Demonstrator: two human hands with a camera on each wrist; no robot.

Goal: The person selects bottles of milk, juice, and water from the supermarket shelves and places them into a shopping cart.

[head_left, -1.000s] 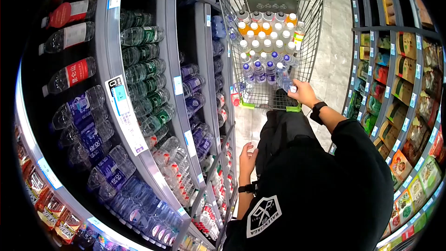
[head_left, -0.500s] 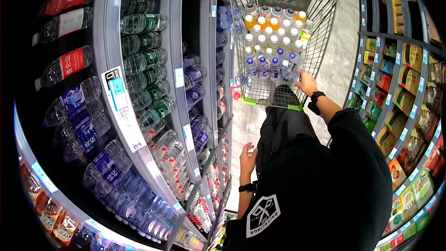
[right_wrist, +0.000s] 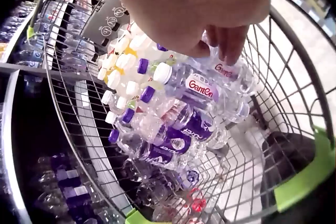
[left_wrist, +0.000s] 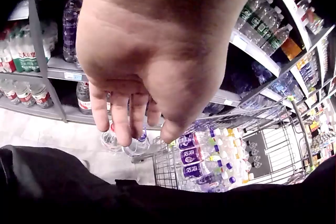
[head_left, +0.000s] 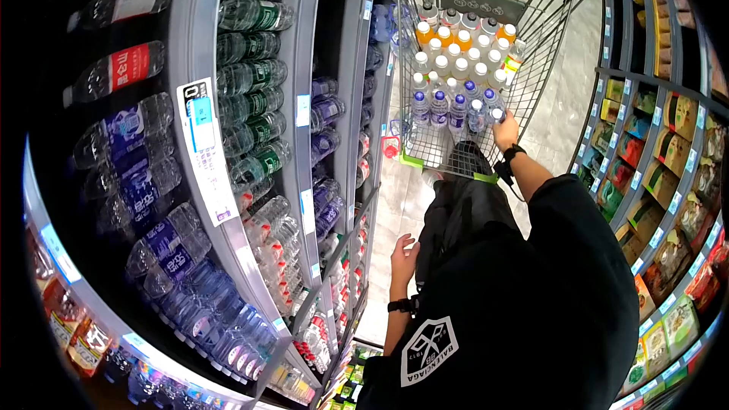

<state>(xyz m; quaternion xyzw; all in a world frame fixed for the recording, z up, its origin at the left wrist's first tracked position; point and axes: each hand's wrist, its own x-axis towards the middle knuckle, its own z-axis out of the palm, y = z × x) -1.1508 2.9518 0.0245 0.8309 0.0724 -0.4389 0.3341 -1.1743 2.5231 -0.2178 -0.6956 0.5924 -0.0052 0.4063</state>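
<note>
My right hand [head_left: 506,133] reaches into the shopping cart and grips a clear water bottle [head_left: 497,115] with a white cap, at the right end of the front row. In the right wrist view, curled fingers [right_wrist: 231,43] lie against this bottle's upper side, over its red-lettered label. Beside it stands another white-capped water bottle [right_wrist: 202,86] labelled "Ganten". Purple-capped water bottles [right_wrist: 173,139] with purple labels fill the rest of that row. My left hand [head_left: 405,257] hangs loosely beside my leg, holding nothing; its fingers point down in the left wrist view.
Behind the front row, the wire cart [head_left: 558,45] carries white-capped bottles [head_left: 460,68] and orange drinks [head_left: 444,33]. Shelves of bottled water [head_left: 254,76] rise close on the left. Packaged food [head_left: 668,171] lines the right shelves. Grey floor [head_left: 569,99] runs along the cart's right side.
My right hand has moved the water bottle from a tilted position near the cart's front edge to the row's right end. The cart sits further right in view. My left hand stays hanging.
</note>
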